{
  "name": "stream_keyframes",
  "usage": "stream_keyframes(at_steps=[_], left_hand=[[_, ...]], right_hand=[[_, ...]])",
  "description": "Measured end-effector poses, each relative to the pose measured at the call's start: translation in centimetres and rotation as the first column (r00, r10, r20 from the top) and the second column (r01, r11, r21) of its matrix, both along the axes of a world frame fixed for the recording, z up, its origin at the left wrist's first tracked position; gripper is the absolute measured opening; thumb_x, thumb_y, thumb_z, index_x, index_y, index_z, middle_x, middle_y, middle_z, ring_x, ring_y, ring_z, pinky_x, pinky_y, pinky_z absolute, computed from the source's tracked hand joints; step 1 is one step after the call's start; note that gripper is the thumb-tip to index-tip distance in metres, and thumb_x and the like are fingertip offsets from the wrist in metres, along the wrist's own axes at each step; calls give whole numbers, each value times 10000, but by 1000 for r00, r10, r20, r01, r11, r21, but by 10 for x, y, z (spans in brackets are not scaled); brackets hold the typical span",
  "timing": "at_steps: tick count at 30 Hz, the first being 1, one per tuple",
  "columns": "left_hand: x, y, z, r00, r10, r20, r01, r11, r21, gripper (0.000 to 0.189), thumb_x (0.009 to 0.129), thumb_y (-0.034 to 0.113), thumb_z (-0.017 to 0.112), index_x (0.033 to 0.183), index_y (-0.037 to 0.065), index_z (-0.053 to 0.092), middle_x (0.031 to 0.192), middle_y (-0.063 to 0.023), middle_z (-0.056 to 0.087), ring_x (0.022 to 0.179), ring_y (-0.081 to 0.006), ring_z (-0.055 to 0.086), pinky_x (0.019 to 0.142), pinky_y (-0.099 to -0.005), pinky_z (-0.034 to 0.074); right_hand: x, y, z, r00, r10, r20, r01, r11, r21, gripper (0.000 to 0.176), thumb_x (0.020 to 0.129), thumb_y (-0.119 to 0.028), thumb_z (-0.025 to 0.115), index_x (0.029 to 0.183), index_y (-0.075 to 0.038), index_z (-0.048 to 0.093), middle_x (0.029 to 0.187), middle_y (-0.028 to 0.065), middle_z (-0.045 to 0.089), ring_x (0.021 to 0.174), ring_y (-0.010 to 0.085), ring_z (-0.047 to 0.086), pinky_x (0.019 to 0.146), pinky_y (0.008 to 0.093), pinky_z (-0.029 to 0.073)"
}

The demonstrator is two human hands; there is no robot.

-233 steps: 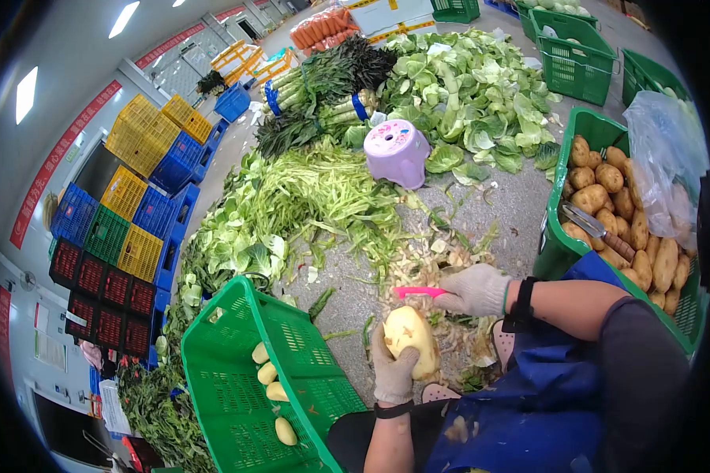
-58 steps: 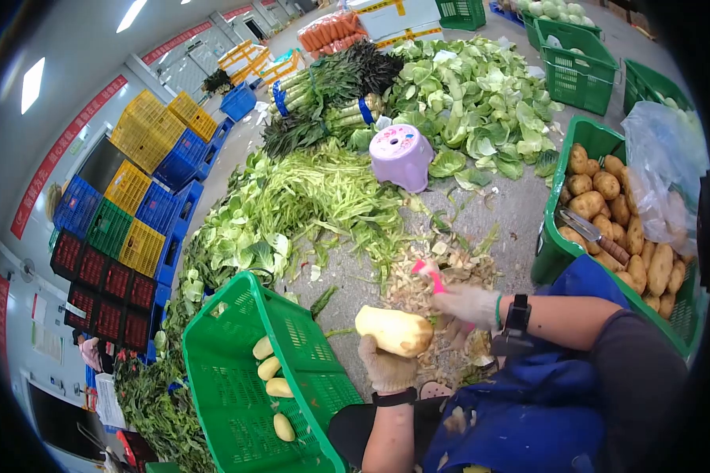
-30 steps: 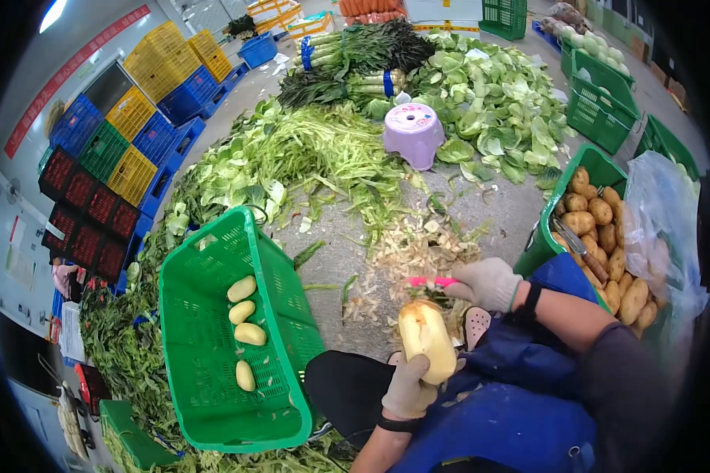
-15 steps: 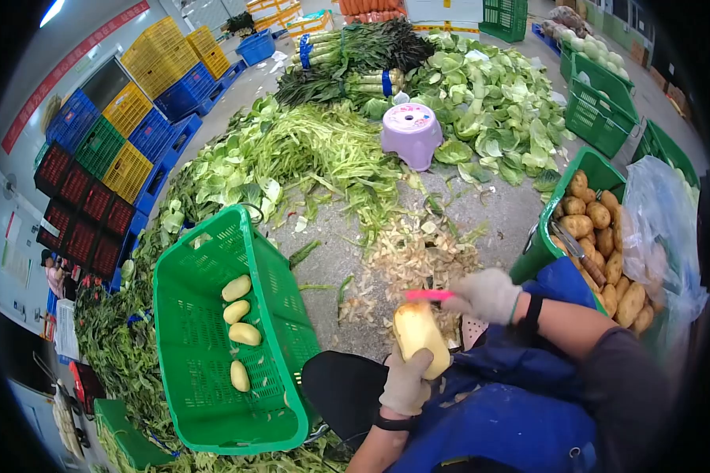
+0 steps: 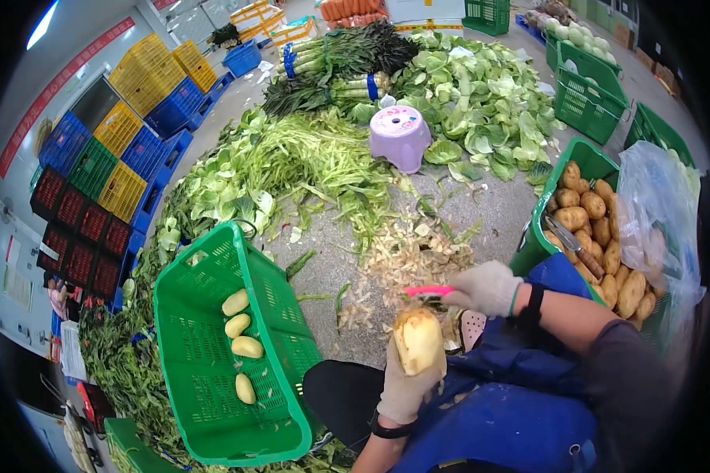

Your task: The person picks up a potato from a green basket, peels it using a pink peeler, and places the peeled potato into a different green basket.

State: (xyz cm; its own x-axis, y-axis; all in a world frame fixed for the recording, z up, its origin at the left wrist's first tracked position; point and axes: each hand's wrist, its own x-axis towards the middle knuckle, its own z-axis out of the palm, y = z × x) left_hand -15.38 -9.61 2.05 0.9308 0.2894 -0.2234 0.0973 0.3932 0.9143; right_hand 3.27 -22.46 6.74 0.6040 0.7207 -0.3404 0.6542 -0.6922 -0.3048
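- Just in front of the blue apron [image 5: 521,418], gripping the large pale potato [image 5: 419,343] by its lower part in the gloved left hand [image 5: 405,386], with the browner end pointing up and away from the body.
- In the gloved right hand [image 5: 487,288], clasping the pink peeler [image 5: 427,291] just beyond that end, seemingly clear of it; contact hard to rule out.
- For clean strokes, best to lay the blade flat to the curve and make short, light passes over the brownish patch, taking little flesh.
- Better to roll the potato with the left fingers than to twist the right wrist, holding those fingertips well below the cutting path.
- Probably slick once bare, so worth supporting from behind with the palm.
- Sensible to drop shavings onto the peelings [image 5: 418,256], away from the green crate [image 5: 201,347] holding four smaller potatoes [image 5: 247,347].
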Motion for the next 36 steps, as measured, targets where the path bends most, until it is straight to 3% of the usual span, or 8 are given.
stream_keyframes(at_steps=[4, 8, 12, 15, 21, 28, 30, 36], left_hand=[[4, 0, 1, 999, 34, -15, -28, 953, 301, 786, 676, -38, 644, 1388, 14, 315, 1239, -120, 523, 1098, -215, 565, 917, -337, 491], [7, 2, -1, 998, 19, -58, -9, 987, 159, 801, 687, -17, 675, 1395, 7, 302, 1252, -122, 519, 1119, -218, 555, 921, -330, 487], [0, 4, -10, 1000, -21, 0, 20, 967, 253, 798, 693, -4, 656, 1403, 10, 290, 1262, -134, 516, 1120, -239, 563, 920, -335, 494], [-4, 5, -16, 999, -28, 31, 38, 927, -374, 805, 694, 52, 681, 1403, 26, 301, 1269, -160, 517, 1108, -285, 576, 909, -388, 518], [-4, 9, -22, 972, -148, 182, 233, 670, -705, 791, 720, 226, 768, 1361, 17, 356, 1192, -161, 563, 1000, -277, 624, 807, -390, 559], [2, 4, -11, 990, -132, 40, 132, 815, -564, 677, 726, 27, 645, 1347, 35, 375, 1161, -109, 575, 1011, -245, 614, 854, -361, 525], [2, 1, -9, 995, -99, 7, 95, 938, -332, 677, 710, -33, 607, 1344, 31, 377, 1157, -109, 574, 1008, -229, 610, 857, -356, 521], [5, 4, -3, 998, -29, 55, 33, 997, -76, 748, 638, -46, 657, 1332, 33, 389, 1140, -119, 585, 996, -251, 624, 855, -365, 529]], right_hand=[[-21, -18, -8, 972, 226, 63, -233, 909, 345, 413, 899, -544, 483, 893, -159, 631, 704, 120, 628, 673, 347, 632, 588, 445, 483], [-6, -13, -10, 998, 17, 58, -24, 992, 125, 429, 891, -566, 487, 864, -155, 606, 701, 115, 621, 670, 349, 626, 583, 459, 474], [-20, -18, 2, 961, 277, -10, -266, 933, 244, 417, 891, -555, 497, 882, -160, 632, 726, 118, 635, 701, 346, 634, 606, 456, 485], [-6, -17, -21, 985, 86, -149, -31, 940, 339, 414, 911, -498, 494, 898, -108, 632, 720, 140, 627, 715, 329, 642, 619, 422, 484], [-39, -8, -25, 657, 4, -754, 491, 756, 433, 381, 961, -365, 456, 854, -19, 572, 609, 103, 531, 575, 233, 544, 562, 361, 430], [-48, -22, 3, 905, 22, -424, 211, 843, 495, 380, 928, -430, 486, 844, -72, 583, 670, 149, 591, 640, 323, 612, 556, 404, 453], [-47, -24, 19, 969, 246, -35, -226, 930, 289, 385, 902, -482, 506, 853, -112, 598, 718, 150, 621, 693, 370, 620, 578, 440, 477], [-33, -35, -1, 992, -86, -96, 123, 857, 500, 405, 882, -499, 533, 820, -107, 618, 694, 160, 613, 675, 368, 623, 572, 471, 467]])
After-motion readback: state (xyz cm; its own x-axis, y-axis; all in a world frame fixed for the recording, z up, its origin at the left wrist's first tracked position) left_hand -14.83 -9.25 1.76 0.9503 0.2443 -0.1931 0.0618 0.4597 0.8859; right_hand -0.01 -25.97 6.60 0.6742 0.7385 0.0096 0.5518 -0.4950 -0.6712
